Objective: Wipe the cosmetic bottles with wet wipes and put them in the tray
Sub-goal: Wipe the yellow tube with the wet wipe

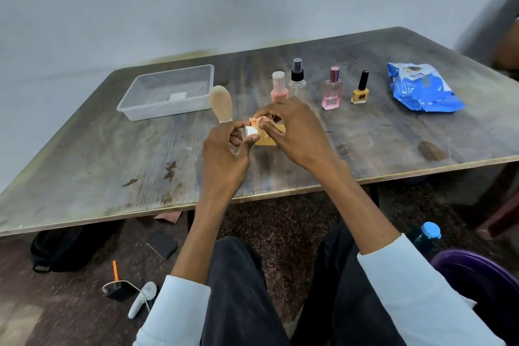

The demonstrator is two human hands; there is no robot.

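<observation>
Reading labels first: I make out "DC2" or thereabouts on the pink perfume bottle, and a round logo on the yellow nail polish, too small to read. The print on the blue wipes pack is blurred.

Both hands are busy over the table. My left hand pinches a small white-capped orange bottle at the cap; my right hand has fingers curled round a crumpled wipe on it. The bottle's body is mostly hidden behind the fingers, so I cannot tell its shape.

Counting: four bottles standing in a row, namely the pink-capped bottle, the clear spray bottle, the perfume and the polish. One brush stands beside the one clear tray.
</observation>
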